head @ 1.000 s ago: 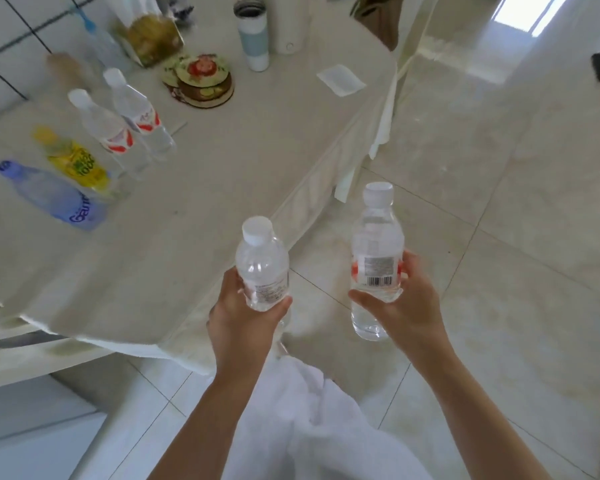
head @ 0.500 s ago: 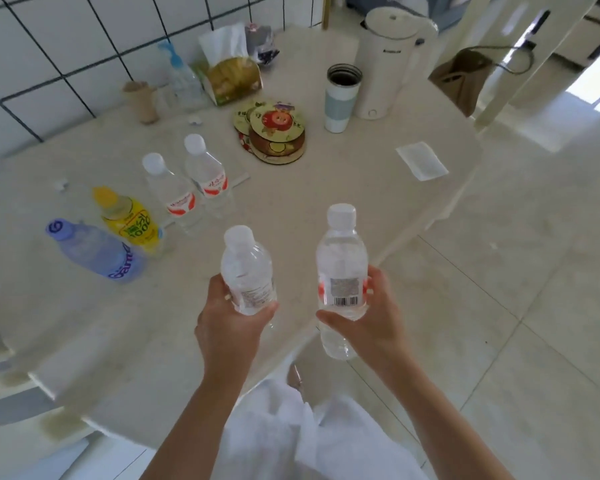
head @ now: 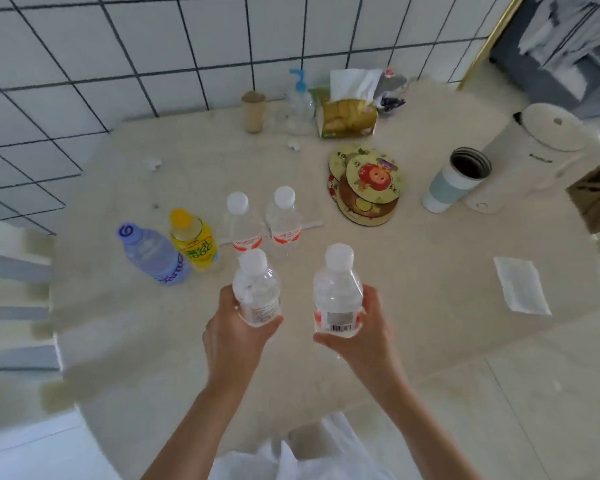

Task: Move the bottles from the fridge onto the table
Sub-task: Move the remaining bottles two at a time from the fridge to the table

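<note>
Left hand (head: 238, 336) and right hand (head: 355, 336) each grip a water bottle (head: 257, 292) (head: 338, 296) mid-body above the table (head: 413, 271); likely light, smooth, slightly squeezable.

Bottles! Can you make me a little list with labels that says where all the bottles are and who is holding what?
left hand: grips a clear bottle, upright, over the table
right hand: grips a clear bottle with barcode, upright, over the table
standing on table: two clear bottles with red labels, a yellow bottle, a purple bottle
row order, left to right: purple, yellow, clear, clear
bottles in all: six
also on table: open tumbler, white kettle, coasters, tissue box
</note>
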Available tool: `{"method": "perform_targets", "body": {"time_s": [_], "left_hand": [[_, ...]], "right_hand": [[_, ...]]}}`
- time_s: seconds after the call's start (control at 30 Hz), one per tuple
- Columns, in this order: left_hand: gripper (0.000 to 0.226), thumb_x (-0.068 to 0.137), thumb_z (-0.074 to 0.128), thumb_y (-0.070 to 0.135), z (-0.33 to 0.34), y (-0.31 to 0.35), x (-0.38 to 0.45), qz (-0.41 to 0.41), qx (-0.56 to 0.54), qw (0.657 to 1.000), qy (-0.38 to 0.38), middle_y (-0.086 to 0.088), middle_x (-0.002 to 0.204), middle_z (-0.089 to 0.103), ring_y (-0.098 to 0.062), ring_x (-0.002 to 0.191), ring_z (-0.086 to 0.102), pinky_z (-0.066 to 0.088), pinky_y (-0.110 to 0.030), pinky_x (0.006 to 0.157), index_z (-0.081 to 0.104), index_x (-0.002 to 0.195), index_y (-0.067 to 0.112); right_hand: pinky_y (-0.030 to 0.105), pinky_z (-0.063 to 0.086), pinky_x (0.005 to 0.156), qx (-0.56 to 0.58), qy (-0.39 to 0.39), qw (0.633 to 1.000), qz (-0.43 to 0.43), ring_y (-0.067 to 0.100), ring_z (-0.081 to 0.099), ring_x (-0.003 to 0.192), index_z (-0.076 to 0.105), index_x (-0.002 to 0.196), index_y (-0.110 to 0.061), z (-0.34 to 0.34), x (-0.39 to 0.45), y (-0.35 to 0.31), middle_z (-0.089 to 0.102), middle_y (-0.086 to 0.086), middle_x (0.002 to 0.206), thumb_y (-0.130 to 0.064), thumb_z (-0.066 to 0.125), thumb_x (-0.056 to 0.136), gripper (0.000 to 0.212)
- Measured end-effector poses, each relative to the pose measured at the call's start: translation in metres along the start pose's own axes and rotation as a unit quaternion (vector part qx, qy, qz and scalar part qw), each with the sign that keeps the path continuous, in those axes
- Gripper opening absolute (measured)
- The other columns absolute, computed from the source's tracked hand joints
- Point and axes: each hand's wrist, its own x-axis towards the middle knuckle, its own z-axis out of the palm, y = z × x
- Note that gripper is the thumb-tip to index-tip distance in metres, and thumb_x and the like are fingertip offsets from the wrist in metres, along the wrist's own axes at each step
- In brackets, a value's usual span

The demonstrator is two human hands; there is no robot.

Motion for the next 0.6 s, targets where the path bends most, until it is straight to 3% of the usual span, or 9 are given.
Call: {"method": "perform_targets", "body": {"time_s": [0.1,0.27,0.43,0.53,0.6], "left_hand": [[0.064,0.058,0.089,0.029,0.011,0.004,0.017,-0.008,0.014,0.999,0.038,-0.001,0.087,0.072,-0.037,0.082,0.066,0.04,-0.03,0.063,0.053,0.109,0.015],[0.064,0.062,0.085,0.032,0.032,0.007,0.042,-0.054,0.031,0.996,0.071,-0.001,0.089,0.071,-0.039,0.084,0.066,0.047,-0.035,0.065,0.049,0.114,0.019],[0.068,0.063,0.087,0.028,0.046,-0.001,0.054,-0.081,-0.013,0.994,0.077,0.002,0.101,0.071,-0.031,0.093,0.066,0.046,-0.032,0.069,0.048,0.118,0.022],[0.068,0.062,0.088,0.02,0.049,-0.009,0.056,-0.079,-0.048,0.993,0.068,0.009,0.099,0.068,-0.02,0.089,0.064,0.041,-0.02,0.067,0.051,0.119,0.021],[0.067,0.063,0.087,0.016,0.048,-0.014,0.056,-0.076,-0.063,0.994,0.052,0.015,0.097,0.065,-0.009,0.084,0.058,0.037,-0.005,0.062,0.051,0.12,0.023]], "right_hand": [[0.005,0.043,0.064,-0.019,-0.035,0.999,-0.027,-0.013,0.059,0.085,0.043,0.112,-0.026,0.004,0.036,-0.007,0.061,-0.014,0.104,-0.005,0.089,0.055,0.076],[0.029,0.053,0.073,-0.049,-0.079,0.995,-0.046,0.01,0.062,0.091,0.042,0.117,-0.025,0.022,0.091,-0.004,0.061,-0.019,0.099,-0.014,0.09,0.052,0.081],[0.011,0.046,0.065,-0.069,-0.116,0.988,-0.068,-0.004,0.058,0.084,0.04,0.118,-0.025,0.038,0.119,0.0,0.058,-0.024,0.093,-0.015,0.09,0.054,0.082],[0.005,0.044,0.066,-0.063,-0.128,0.988,-0.058,-0.018,0.054,0.087,0.038,0.115,-0.03,0.045,0.128,0.004,0.056,-0.027,0.095,-0.015,0.09,0.054,0.081],[0.004,0.043,0.066,-0.068,-0.134,0.987,-0.058,-0.017,0.053,0.086,0.039,0.116,-0.027,0.048,0.13,0.007,0.056,-0.025,0.095,-0.015,0.09,0.053,0.081]]}}
